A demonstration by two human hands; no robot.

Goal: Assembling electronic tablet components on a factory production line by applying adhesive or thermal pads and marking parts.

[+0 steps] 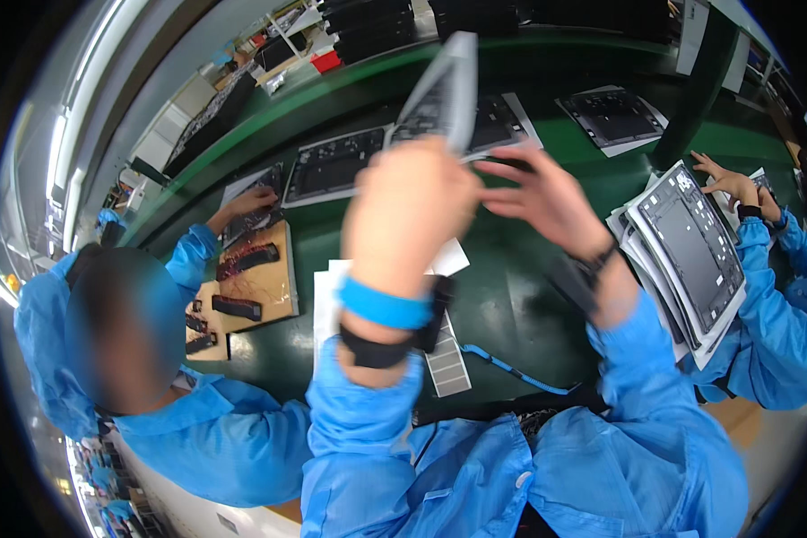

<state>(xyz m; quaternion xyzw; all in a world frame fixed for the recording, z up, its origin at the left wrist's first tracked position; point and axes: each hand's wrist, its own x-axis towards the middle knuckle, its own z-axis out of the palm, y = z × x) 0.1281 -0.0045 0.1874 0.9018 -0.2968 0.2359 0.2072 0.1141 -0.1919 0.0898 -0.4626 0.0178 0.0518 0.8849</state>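
Note:
My left hand [412, 211], with a blue band at its wrist, is closed and smeared by motion. From its top rises a thin white-edged sheet [462, 90] with a dark panel face, tilted up and blurred; the fingers gripping it are mostly hidden. Just to the right, my right hand [551, 202] has its fingers stretched apart, near the lower edge of a dark panel [495, 121] on a white sheet. Another dark tablet-like panel [336, 166] lies flat to the left of my left hand.
The green bench [520, 296] bears a label sheet [448, 368] and a blue cord [511, 366]. Stacked panels [690, 247] stand at right; brown board [273, 300] with black parts lies left. Co-workers in blue sit either side. A green post [701, 90] rises far right.

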